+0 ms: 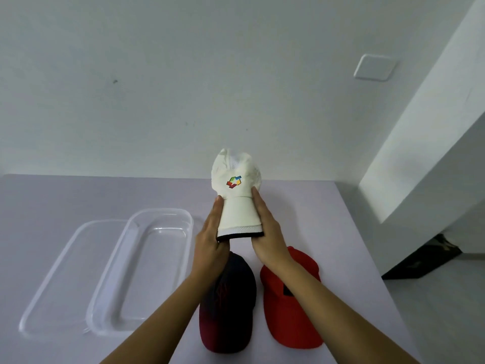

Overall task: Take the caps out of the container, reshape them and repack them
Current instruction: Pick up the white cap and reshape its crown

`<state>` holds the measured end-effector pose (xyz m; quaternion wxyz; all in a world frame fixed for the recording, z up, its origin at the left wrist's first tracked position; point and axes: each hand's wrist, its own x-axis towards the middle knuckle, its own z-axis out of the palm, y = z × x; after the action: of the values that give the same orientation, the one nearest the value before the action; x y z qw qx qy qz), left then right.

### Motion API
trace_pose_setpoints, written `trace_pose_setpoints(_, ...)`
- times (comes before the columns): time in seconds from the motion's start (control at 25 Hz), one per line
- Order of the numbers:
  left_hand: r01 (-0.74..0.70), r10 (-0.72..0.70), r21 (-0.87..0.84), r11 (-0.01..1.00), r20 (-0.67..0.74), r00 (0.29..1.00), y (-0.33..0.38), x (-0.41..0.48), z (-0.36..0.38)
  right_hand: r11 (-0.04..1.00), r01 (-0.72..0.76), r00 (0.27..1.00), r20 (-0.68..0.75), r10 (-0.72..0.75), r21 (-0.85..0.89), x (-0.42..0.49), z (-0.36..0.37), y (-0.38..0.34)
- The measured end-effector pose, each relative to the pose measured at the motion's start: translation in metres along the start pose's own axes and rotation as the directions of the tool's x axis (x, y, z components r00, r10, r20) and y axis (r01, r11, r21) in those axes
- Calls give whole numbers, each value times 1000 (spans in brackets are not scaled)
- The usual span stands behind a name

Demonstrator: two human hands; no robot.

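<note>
The white cap [237, 208] was squeezed by its brim between the flat left hand [210, 237] and right hand [267, 232]; with nothing curled round it, it could have been dropped onto the dark cap [231, 311] beneath.

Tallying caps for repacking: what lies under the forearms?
Dark cap under left forearm, red cap under right forearm; each arm hides part of its cap.

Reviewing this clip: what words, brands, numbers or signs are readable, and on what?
No readable text anywhere.
White cap: multicoloured block logo, no letters.
Red cap: dark patch, too small to read.
Dark cap: faint reddish mark, too blurred to read.
</note>
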<state>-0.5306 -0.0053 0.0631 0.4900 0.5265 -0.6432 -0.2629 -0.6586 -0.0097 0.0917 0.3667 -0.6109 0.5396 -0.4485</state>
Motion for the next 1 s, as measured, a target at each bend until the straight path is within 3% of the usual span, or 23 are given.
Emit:
trace_pose_setpoints(0.08,51,-51,47,998,10,999,-2,6,-14,991,97,995,6,-97,-88,-3,-10,7)
trace_pose_setpoints(0.16,115,-113,-62,991,42,993,5,8,-20,994,98,995,31,-96,-43,-8,-8,11)
trace_pose_setpoints(0.24,171,-151,-224,960,104,983,18,5,-14,996,-17,1000,2,17,87,-15,10,12)
trace_pose_setpoints(0.36,309,-275,-266,913,157,948,24,-8,-2,948,-222,967,-75,245,228,-30,43,18)
trace_pose_setpoints(0.44,348,-297,-322,880,197,934,27,-13,1,929,-251,955,-84,283,274,-36,47,19)
trace_pose_setpoints(0.56,265,-208,-324,908,201,957,22,-15,3,940,-153,976,-104,193,306,-35,38,16)
trace_pose_setpoints(0.64,282,-208,-340,897,238,949,15,-15,-6,958,-98,989,-84,124,270,-36,31,17)
trace_pose_setpoints(0.76,112,-93,-42,993,322,942,2,-10,-25,995,-1,999,-49,6,97,-39,8,21)
trace_pose_setpoints(0.84,36,-75,101,994,414,907,-6,0,-36,998,54,998,-25,-53,34,-38,-7,24)
trace_pose_setpoints(0.92,51,-113,167,985,382,917,-9,12,-42,993,121,992,-24,-121,-8,-37,-16,23)
trace_pose_setpoints(1.0,206,-204,19,978,243,948,-2,28,-50,974,211,978,14,-210,-79,-36,-19,26)
